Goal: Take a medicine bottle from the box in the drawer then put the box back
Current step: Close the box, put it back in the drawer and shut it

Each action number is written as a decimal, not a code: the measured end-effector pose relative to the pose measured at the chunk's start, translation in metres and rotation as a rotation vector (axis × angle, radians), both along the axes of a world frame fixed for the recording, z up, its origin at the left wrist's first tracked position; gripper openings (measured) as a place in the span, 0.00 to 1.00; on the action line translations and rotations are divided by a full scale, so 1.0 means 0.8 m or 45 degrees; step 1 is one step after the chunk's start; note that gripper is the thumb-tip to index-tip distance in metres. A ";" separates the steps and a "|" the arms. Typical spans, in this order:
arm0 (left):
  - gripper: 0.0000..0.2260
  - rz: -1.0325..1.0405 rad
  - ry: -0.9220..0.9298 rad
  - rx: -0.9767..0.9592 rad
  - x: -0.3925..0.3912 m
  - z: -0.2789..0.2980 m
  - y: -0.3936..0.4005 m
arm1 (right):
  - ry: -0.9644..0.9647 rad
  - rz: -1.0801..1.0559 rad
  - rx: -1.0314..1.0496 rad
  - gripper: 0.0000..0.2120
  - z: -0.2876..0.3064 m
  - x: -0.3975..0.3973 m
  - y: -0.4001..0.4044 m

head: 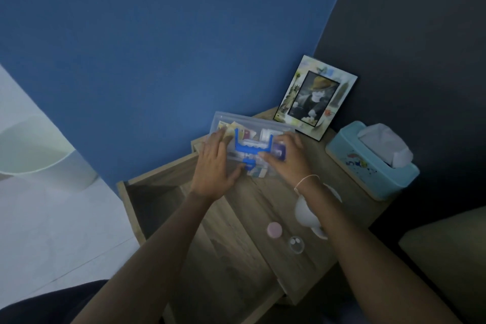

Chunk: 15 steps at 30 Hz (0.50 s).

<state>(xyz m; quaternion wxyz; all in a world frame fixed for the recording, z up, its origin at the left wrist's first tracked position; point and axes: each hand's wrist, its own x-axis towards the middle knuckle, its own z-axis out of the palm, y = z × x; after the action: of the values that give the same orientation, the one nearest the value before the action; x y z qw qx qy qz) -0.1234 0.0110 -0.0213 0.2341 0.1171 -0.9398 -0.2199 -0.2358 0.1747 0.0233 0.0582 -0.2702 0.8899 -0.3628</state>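
Blue wall behind wooden worktop (263,205) | clear box (252,147) set on it above open drawer (157,197) | left hand (215,163), right hand (286,158) flat on lid, grip open, pressing at blue latch (249,164), holding nothing.

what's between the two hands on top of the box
In the head view, the blue handle and blue latch of the clear box lie between the left hand and right hand.

No legible text on the box (252,139) or tissue holder (368,163).
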 end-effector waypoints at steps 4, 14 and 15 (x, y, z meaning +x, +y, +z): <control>0.29 0.183 0.115 0.476 -0.004 0.007 -0.008 | -0.165 -0.434 -0.290 0.21 0.005 -0.013 -0.001; 0.16 0.271 0.038 1.022 -0.027 0.021 -0.023 | -0.674 -0.512 -0.296 0.15 -0.011 -0.027 -0.017; 0.16 0.257 0.046 1.035 -0.026 0.022 -0.022 | -0.670 -0.513 -0.302 0.16 -0.010 -0.027 -0.016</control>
<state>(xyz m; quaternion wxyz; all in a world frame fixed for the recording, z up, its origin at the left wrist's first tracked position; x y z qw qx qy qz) -0.1444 -0.0064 -0.0037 0.2058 0.2875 -0.7559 -0.5510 -0.2571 0.1619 0.0152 0.1808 0.0086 0.8316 -0.5250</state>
